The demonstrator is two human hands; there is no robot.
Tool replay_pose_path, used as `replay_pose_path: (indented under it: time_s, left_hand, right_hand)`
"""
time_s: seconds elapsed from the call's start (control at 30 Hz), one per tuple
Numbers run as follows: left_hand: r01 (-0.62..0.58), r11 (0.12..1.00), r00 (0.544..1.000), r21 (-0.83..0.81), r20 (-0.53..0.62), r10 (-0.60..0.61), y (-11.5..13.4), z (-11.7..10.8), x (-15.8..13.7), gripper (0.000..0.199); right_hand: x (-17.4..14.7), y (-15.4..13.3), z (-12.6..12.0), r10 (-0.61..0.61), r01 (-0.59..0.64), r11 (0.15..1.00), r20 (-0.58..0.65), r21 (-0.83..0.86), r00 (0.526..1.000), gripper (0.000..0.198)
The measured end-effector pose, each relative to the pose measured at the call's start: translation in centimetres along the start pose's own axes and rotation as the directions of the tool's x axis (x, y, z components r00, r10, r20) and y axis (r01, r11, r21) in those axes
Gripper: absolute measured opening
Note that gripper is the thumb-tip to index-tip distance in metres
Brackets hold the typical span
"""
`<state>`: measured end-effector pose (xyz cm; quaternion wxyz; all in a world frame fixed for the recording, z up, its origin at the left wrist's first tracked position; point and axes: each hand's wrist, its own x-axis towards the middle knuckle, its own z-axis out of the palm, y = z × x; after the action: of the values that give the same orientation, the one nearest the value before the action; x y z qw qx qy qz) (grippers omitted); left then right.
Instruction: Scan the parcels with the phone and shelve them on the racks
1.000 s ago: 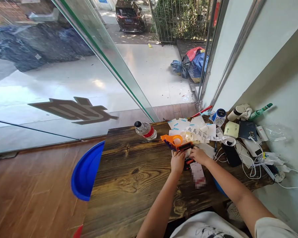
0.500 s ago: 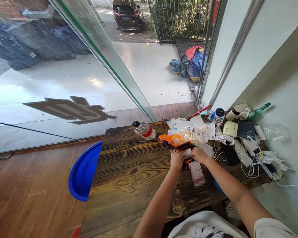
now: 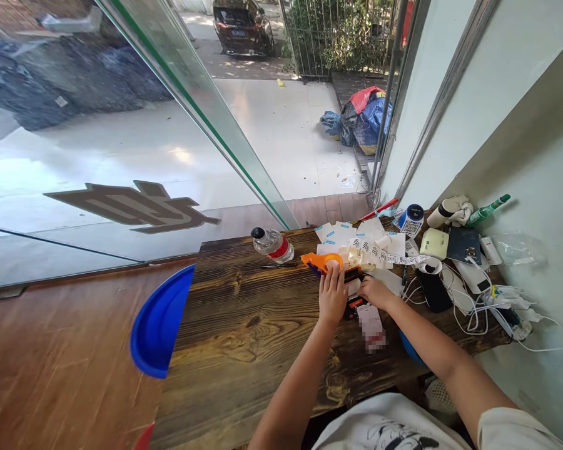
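A small black-and-orange device [image 3: 352, 308], which looks like a portable label printer with its lid up, sits on the wooden table with something white inside it. My left hand [image 3: 332, 298] lies at its left side, fingers stretched forward toward the orange tape dispenser [image 3: 315, 260] just behind. On the right side, my right hand [image 3: 375, 292] has its fingers bent against the device, gripping its edge; the fingertips are partly hidden. A printed card or paper [image 3: 371, 328], partly blurred, lies in front of the device.
White papers [image 3: 340, 234] and a strip of printed labels [image 3: 380, 255] spread behind my hands. A water bottle [image 3: 274, 247] stands left. Right are a black phone [image 3: 434, 290], white cables [image 3: 473, 309] and a pale yellow box [image 3: 435, 243]. A glass door [image 3: 225, 137] rises beyond.
My left hand has come off the device's raised part, its fingers now straightened forward and slightly left. My right hand stays at the device's right side.
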<state>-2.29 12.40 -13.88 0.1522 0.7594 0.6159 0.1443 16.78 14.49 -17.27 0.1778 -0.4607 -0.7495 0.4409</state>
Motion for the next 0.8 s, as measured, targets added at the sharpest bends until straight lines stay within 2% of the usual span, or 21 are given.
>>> replay_pose_path:
  time_s: [0.17,0.33,0.47,0.63,0.8]
  left_hand:
    - [-0.116,0.993,0.992,-0.013,0.043,0.117,-1.1,0.3,-0.4,0.051]
    - [-0.221,0.974,0.968,-0.048,0.108,0.225,-2.0,1.2,-2.8,0.046]
    - [-0.237,0.970,0.963,-0.063,0.119,0.243,-2.6,1.9,-4.1,0.049]
    - [-0.249,0.967,0.961,-0.057,0.108,0.254,-2.9,2.2,-3.9,0.052]
    - [-0.278,0.960,0.956,-0.028,0.089,0.280,-2.7,1.7,-3.2,0.043]
  right_hand:
    - [-0.5,-0.3,-0.7,-0.082,0.093,0.984,0.077,-0.154,0.994,0.018]
    - [-2.3,-0.4,-2.3,-0.141,0.152,0.962,0.062,-0.228,0.988,0.018]
    - [-3.0,-0.2,-2.6,-0.149,0.144,0.954,0.003,-0.262,0.989,0.025]
    - [-2.8,0.0,-1.5,-0.103,0.083,0.941,-0.045,-0.327,0.994,0.027]
    - [-2.7,-0.4,-1.6,-0.131,0.116,0.918,-0.014,-0.378,0.991,0.025]
